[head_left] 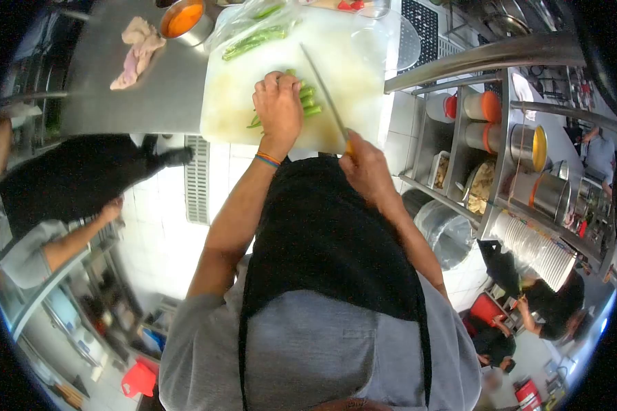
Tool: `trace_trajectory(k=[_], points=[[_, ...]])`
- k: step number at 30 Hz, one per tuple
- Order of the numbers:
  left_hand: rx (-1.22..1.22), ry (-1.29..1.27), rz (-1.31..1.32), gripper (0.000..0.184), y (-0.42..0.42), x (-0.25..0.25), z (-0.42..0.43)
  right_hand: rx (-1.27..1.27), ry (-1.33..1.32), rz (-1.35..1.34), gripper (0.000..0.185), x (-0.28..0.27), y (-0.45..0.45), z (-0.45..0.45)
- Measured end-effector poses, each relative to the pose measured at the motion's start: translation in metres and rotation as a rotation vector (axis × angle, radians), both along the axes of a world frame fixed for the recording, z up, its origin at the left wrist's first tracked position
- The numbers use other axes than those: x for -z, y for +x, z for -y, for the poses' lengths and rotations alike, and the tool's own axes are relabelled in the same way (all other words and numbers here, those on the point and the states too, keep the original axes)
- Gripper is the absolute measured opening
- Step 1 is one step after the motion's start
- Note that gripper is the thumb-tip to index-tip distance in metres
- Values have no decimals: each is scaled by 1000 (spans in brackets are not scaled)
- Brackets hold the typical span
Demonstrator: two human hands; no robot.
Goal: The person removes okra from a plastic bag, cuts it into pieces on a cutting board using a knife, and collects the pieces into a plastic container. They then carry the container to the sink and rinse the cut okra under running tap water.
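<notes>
At twelve o'clock on the cutting board (363, 41), a plastic bag (243, 22) covers some green pods; toward the centre, the left hand (279, 106) presses down on more green pods (310, 103), while the right hand (369, 164) grips the knife (328, 96).

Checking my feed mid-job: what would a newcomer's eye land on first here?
Likely the long knife in the right hand, slanting over the white board beside green vegetables under the left hand. Next, the bright orange contents of the metal pot left of the board, and pale raw meat on the steel counter.
</notes>
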State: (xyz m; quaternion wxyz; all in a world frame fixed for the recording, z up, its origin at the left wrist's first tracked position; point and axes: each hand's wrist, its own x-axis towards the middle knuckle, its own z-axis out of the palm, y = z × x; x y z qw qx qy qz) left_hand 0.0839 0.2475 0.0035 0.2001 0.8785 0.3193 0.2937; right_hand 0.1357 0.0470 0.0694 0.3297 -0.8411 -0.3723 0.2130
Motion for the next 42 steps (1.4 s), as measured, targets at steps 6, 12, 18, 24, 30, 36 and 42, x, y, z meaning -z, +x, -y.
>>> trace_trajectory(k=[6,12,18,24,30,36,42], points=[[2,41,-38,9,-3,-1,2,-98,23,-94,52,14,-9,-4],[-19,40,17,10,-7,2,2,-29,-154,18,31,-17,-6,-9],[2,48,-76,11,-5,0,3,-111,-387,130,17,-44,-19,-4],[19,37,-127,15,-7,-4,1,-129,-446,195,15,-36,-29,-6],[28,-3,-131,15,-7,-6,-1,-160,-464,180,13,-16,-25,-17],[36,-39,-106,15,-7,-4,-3,-145,-364,46,9,10,-10,-38],[19,-19,-35,10,-10,-2,1,-104,-352,32,14,12,-2,-47]])
